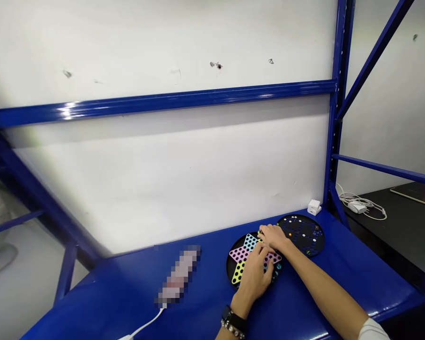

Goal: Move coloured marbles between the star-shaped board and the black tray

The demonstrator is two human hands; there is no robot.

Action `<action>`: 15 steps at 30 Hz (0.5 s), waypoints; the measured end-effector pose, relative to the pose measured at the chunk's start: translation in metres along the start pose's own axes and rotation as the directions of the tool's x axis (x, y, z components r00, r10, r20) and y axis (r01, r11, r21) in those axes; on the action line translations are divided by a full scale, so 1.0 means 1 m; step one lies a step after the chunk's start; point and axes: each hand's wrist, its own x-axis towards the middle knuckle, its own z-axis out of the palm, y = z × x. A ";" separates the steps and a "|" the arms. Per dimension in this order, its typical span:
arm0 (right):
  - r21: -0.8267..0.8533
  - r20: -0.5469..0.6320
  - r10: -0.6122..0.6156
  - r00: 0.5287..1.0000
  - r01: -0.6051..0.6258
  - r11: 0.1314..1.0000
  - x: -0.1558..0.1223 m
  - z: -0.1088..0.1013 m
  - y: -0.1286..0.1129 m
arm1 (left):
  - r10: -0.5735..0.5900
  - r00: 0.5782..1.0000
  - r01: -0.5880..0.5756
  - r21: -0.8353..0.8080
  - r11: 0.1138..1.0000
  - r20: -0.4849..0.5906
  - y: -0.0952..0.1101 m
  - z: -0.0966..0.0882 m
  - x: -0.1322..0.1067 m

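Note:
A round black game board [230, 271] with a coloured, holed star, like Chinese checkers, lies on the blue table. My left hand [255, 270], a dark watch and bead bracelet at its wrist, rests over the star's middle and lower right. Its fingers are bent, with the thumb apart from them. My right hand [274, 237] reaches across from the right to the board's upper edge, fingers curled together near a yellow-green point. Anything at its fingertips is too small to make out. Small teal marbles [277, 269] sit at the board's right rim, and my hands hide part of the star.
Behind my right hand lies a second round black tray [313, 222] with scattered small coloured pieces. White chargers [314, 207] stand at the table's back corner. A blurred-out phone-like object [180, 276] with a white cable [147, 325] lies left. Blue frame posts [335, 118] flank the table [120, 293].

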 end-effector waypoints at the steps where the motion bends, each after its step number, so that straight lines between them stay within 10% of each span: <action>1: -0.009 0.004 0.000 1.000 0.000 1.000 -0.001 0.000 -0.001 | 0.000 1.000 0.000 0.003 1.000 0.000 0.000 0.000 0.000; 15: 0.050 -0.053 -0.017 0.998 0.020 0.999 0.002 0.001 -0.003 | 0.014 1.000 -0.013 0.022 1.000 -0.023 0.002 -0.001 0.001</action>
